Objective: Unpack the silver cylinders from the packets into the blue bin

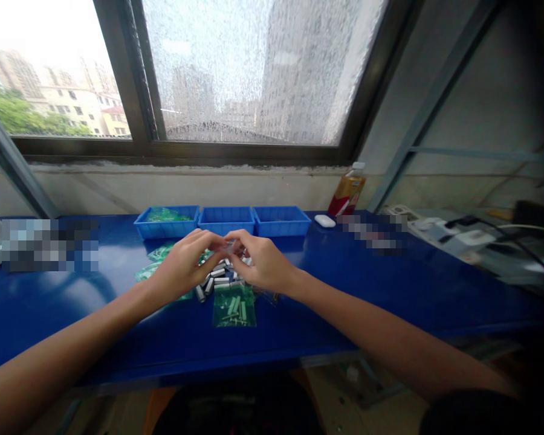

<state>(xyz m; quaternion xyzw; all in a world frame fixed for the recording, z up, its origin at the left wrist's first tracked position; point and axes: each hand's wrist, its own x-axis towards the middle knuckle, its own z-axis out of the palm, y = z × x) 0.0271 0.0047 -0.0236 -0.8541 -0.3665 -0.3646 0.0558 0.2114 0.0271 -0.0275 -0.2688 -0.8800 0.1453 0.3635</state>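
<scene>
My left hand (188, 263) and my right hand (263, 263) meet over the middle of the table, fingertips pinched together. Between them is a small clear plastic piece (229, 247), perhaps a little bag; the fingers hide most of it. Below the hands lies a loose pile of short silver-grey cylinders (217, 273). In front of the pile, a green zip bag (234, 306) lies flat with several pale strips and thin pins or screws inside. More green bags (161, 252) lie left of the pile, partly behind my left forearm.
Three blue bins stand in a row at the back: the left bin (163, 230) holds green bags, beside the middle bin (226, 211) and right bin (283, 228). A white oval case (325, 221) and a drink bottle (347, 190) stand right. White devices with cables (471, 241) occupy the far right.
</scene>
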